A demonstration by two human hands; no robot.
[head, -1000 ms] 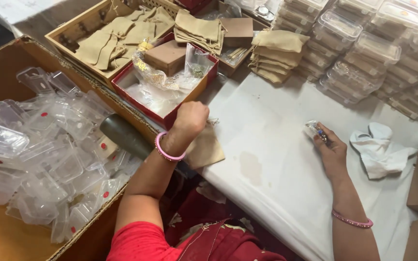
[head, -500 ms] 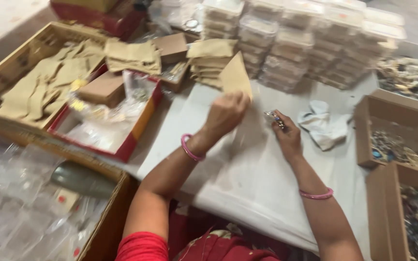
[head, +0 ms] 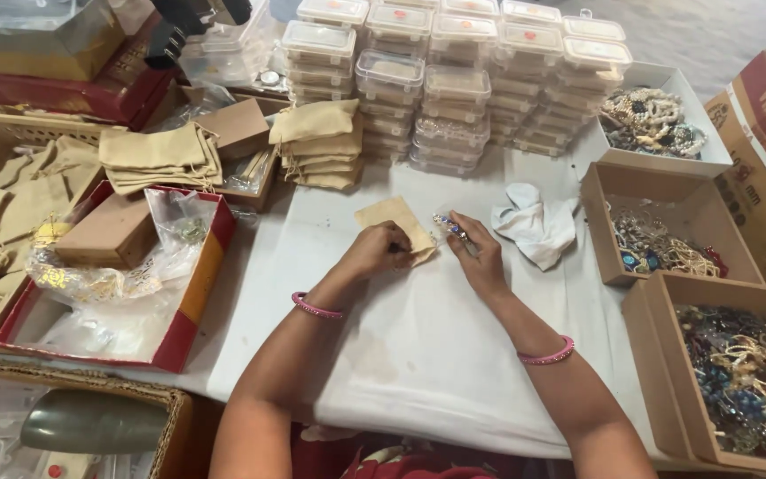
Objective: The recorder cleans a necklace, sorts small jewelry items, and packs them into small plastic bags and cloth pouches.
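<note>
My left hand (head: pixel 374 251) pinches the near end of a small tan cloth pouch (head: pixel 394 221) that lies on the white cloth-covered table (head: pixel 418 346). My right hand (head: pixel 479 255) is just to its right, fingers closed on a small beaded jewellery piece (head: pixel 450 225) beside the pouch's mouth. Both wrists carry pink bangles. A crumpled white cloth (head: pixel 532 226) lies a short way right of my right hand.
Stacks of folded tan pouches (head: pixel 319 142) and clear plastic boxes (head: pixel 454 80) stand at the back. Cardboard boxes of beaded jewellery (head: pixel 738 372) line the right side. On the left is a red tray (head: pixel 192 302) holding plastic bags and a brown box, with a basket of pouches beyond it.
My left hand has brought the tan pouch from the air down onto the table in front of me. My right hand, still holding the jewellery piece, has closed in beside the pouch.
</note>
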